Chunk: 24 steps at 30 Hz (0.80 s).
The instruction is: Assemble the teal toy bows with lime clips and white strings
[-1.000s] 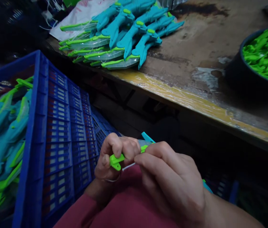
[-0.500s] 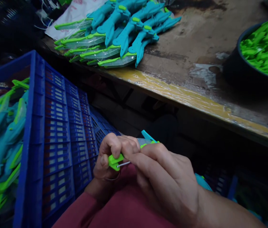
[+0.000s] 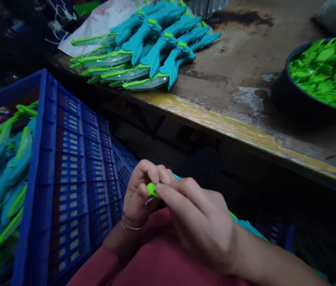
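Where the worn workbench fills the upper view, 1 blue crate of teal-green parts stands at left, 1 stack of teal toy knives and 1 bowl of green pieces above; low centre, left hand and right hand together pinch 1 green piece.

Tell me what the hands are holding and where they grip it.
Both the left hand and right hand pinch a small green plastic piece between fingertips; most of it is hidden.

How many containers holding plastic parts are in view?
2: a blue slatted plastic crate at left, holding teal and green pieces, and a dark round tub of green parts on the bench at right.
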Tool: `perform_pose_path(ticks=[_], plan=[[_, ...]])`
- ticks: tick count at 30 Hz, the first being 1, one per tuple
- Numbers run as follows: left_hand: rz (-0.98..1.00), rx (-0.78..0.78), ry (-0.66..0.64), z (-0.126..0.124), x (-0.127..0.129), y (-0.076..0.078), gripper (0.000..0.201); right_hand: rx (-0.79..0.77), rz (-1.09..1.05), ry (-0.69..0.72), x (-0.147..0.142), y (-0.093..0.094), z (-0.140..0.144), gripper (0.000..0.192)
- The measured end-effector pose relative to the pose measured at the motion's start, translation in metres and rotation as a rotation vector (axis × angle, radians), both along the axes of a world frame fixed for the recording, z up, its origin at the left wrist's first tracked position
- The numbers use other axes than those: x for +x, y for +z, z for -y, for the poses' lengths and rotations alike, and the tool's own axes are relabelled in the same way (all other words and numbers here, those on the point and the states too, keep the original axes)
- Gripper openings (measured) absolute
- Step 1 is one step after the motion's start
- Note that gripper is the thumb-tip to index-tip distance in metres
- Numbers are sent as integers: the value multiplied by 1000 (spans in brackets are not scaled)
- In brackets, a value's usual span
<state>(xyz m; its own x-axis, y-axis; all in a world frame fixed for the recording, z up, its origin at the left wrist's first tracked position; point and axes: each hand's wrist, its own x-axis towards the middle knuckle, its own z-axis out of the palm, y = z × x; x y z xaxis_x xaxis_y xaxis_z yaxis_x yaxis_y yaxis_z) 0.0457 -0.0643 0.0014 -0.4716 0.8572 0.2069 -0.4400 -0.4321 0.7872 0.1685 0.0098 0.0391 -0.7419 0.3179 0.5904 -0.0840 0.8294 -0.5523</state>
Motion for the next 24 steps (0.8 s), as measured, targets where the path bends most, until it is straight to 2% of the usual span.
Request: perform_pose_path(ticks=[5, 9, 12, 16, 19, 21, 24], plan=[[21, -165, -36, -17, -6, 18, 24, 87, -38, -103, 0, -6, -24, 24], [21, -239, -110, -32, -11, 33, 26, 236, -85, -195, -3, -7, -41, 23], [26, -252, -174, -40, -12, 38, 28, 317, -105, -244, -4, -6, -50, 19], [10, -189, -204, -45, -7, 35, 26, 326, -101, -290, -7, -10, -55, 14], [-75, -176, -171, -44, -2, 28, 24, 433, -123, -326, -7, -10, -56, 13], [-138, -205, -153, -42, 1, 24, 27, 472, -156, -332, -4, -3, -57, 13], [-181, -240, -124, -40, 4, 20, 30, 309, -213, -393, 7, 18, -57, 13]])
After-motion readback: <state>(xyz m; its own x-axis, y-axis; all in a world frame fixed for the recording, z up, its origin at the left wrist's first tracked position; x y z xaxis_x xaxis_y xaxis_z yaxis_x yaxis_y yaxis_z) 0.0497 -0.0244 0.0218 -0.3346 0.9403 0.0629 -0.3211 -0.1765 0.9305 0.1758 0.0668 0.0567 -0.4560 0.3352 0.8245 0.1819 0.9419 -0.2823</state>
